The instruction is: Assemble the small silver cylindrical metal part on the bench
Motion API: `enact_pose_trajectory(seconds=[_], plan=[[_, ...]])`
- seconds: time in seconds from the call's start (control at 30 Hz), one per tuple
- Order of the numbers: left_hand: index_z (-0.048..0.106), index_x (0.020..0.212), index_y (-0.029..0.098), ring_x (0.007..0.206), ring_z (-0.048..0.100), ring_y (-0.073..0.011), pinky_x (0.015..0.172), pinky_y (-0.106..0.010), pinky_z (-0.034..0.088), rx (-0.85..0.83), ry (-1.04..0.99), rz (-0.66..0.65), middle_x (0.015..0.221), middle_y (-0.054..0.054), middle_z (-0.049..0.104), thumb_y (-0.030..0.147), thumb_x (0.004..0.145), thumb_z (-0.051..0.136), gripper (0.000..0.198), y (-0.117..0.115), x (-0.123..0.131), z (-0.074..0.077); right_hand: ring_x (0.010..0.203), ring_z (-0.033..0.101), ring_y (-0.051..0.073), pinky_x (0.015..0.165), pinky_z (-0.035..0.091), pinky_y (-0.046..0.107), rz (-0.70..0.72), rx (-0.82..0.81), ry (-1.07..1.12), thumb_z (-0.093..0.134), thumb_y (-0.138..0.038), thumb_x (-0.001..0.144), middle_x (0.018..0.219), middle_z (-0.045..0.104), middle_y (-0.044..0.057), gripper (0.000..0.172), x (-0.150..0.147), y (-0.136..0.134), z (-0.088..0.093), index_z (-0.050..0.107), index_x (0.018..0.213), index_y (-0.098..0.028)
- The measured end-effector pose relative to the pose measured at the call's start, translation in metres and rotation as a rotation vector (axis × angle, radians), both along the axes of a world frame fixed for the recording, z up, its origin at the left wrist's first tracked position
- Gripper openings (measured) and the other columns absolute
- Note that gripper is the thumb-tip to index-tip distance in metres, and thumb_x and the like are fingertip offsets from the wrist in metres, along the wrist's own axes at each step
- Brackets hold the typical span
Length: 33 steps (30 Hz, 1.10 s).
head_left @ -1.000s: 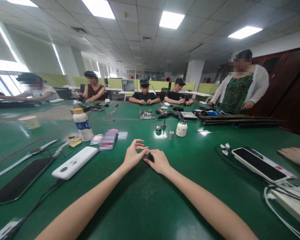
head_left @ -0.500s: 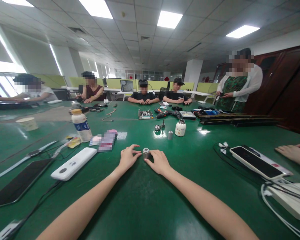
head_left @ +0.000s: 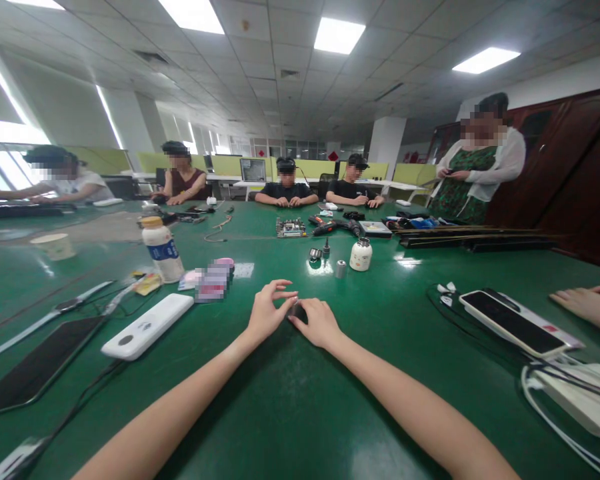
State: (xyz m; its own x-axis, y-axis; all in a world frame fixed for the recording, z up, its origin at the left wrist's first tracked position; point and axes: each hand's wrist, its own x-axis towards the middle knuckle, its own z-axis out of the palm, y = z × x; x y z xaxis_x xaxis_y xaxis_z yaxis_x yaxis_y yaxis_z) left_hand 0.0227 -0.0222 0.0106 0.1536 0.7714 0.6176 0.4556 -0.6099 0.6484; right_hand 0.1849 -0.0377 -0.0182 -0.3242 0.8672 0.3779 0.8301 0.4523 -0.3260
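Note:
A small metal cylinder [head_left: 297, 310] stands on the green table between my two hands, mostly hidden behind fingers. My right hand [head_left: 320, 323] is curled against its right side, thumb in front, and holds it. Over its top left reaches my left hand [head_left: 270, 310], with fingers stretched out and apart and the thumb close to the cylinder's top. Whether that thumb touches the metal I cannot tell. Farther back stand a second small metal cylinder [head_left: 341, 269], a white patterned jar [head_left: 361, 255], a dark pointed bit [head_left: 326, 248] and a small dark open case [head_left: 315, 255].
To the left lie a white power bank [head_left: 147, 327], a dark tablet [head_left: 40, 363] and a bottle [head_left: 161, 252]. On the right are a phone [head_left: 513, 323], cables and another person's hand [head_left: 587, 303]. A circuit board [head_left: 291, 227] and power drill [head_left: 325, 228] lie farther back; several people surround the table.
My left hand has moved right, from beside the cylinder to over its top, covering most of it. My right hand stays at the cylinder's right side.

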Motion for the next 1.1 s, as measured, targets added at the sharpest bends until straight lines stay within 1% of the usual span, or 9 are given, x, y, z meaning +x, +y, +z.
enact_pose_trajectory(seconds=[0.2,0.43,0.6,0.67,0.77,0.87,0.93,1.03,1.1], plan=[[0.058,0.103,0.023,0.096,0.072,-0.0252,0.091,-0.043,0.050,0.017,-0.085,0.051,0.087,-0.004,0.078,0.031,0.081,0.068,0.026,-0.001,0.004,0.000,0.109,0.059,0.027,0.092,0.042,0.039,0.002,0.008,-0.005,0.059,-0.040,0.093,0.114,0.069,0.011,0.031,0.000,-0.001,0.001,0.064,0.112,-0.015],[0.057,0.102,0.023,0.089,0.072,-0.0244,0.090,-0.043,0.050,0.019,-0.051,0.090,0.082,-0.002,0.077,0.032,0.079,0.070,0.028,-0.001,0.004,-0.001,0.108,0.059,0.026,0.092,0.041,0.039,-0.007,0.003,-0.004,0.059,-0.040,0.094,0.114,0.069,0.011,0.031,0.000,-0.002,0.002,0.064,0.112,-0.015],[0.053,0.088,0.023,0.068,0.069,-0.0199,0.080,-0.037,0.052,0.050,-0.161,0.261,0.069,0.001,0.069,0.044,0.082,0.066,0.025,0.000,0.001,-0.001,0.107,0.058,0.026,0.091,0.041,0.039,-0.001,0.008,-0.003,0.058,-0.040,0.094,0.114,0.069,0.011,0.032,0.000,0.000,0.000,0.063,0.113,-0.016],[0.052,0.090,0.022,0.075,0.070,-0.0205,0.082,-0.038,0.052,0.060,-0.183,0.265,0.076,-0.001,0.070,0.043,0.083,0.065,0.025,0.000,0.001,-0.003,0.107,0.058,0.026,0.091,0.041,0.039,0.000,0.012,-0.005,0.058,-0.041,0.094,0.113,0.069,0.011,0.032,0.001,0.000,-0.001,0.063,0.113,-0.016],[0.054,0.101,0.022,0.095,0.070,-0.0237,0.094,-0.043,0.048,0.044,-0.131,0.160,0.092,-0.005,0.074,0.038,0.084,0.065,0.025,-0.001,0.003,-0.007,0.107,0.058,0.027,0.091,0.042,0.039,0.002,0.010,-0.015,0.058,-0.041,0.094,0.114,0.069,0.012,0.032,0.001,0.001,-0.001,0.064,0.112,-0.015],[0.058,0.102,0.022,0.099,0.069,-0.0230,0.093,-0.041,0.050,0.016,-0.100,0.074,0.104,-0.007,0.073,0.034,0.084,0.064,0.022,-0.001,0.008,-0.010,0.108,0.058,0.027,0.091,0.042,0.039,0.003,0.011,-0.020,0.058,-0.042,0.094,0.115,0.068,0.012,0.033,0.001,0.001,-0.001,0.063,0.113,-0.015],[0.060,0.097,0.022,0.095,0.070,-0.0219,0.089,-0.038,0.052,0.012,-0.123,0.087,0.106,-0.007,0.072,0.035,0.083,0.064,0.019,0.000,0.010,-0.010,0.108,0.058,0.027,0.092,0.042,0.039,0.000,0.012,-0.017,0.058,-0.041,0.094,0.116,0.068,0.012,0.034,0.001,0.000,-0.001,0.063,0.113,-0.015],[0.061,0.091,0.023,0.091,0.071,-0.0214,0.090,-0.038,0.051,0.036,-0.170,0.176,0.104,-0.007,0.072,0.040,0.082,0.065,0.020,0.001,0.007,-0.007,0.108,0.059,0.027,0.092,0.042,0.039,-0.013,0.011,-0.012,0.059,-0.041,0.093,0.115,0.069,0.011,0.033,0.000,0.000,0.000,0.063,0.112,-0.015],[0.061,0.093,0.023,0.094,0.071,-0.0222,0.091,-0.038,0.051,0.037,-0.184,0.226,0.103,-0.007,0.073,0.043,0.083,0.065,0.022,0.002,-0.001,-0.006,0.107,0.059,0.027,0.092,0.042,0.039,-0.012,0.013,-0.012,0.059,-0.041,0.093,0.115,0.069,0.011,0.033,0.000,-0.001,0.000,0.063,0.113,-0.015]])
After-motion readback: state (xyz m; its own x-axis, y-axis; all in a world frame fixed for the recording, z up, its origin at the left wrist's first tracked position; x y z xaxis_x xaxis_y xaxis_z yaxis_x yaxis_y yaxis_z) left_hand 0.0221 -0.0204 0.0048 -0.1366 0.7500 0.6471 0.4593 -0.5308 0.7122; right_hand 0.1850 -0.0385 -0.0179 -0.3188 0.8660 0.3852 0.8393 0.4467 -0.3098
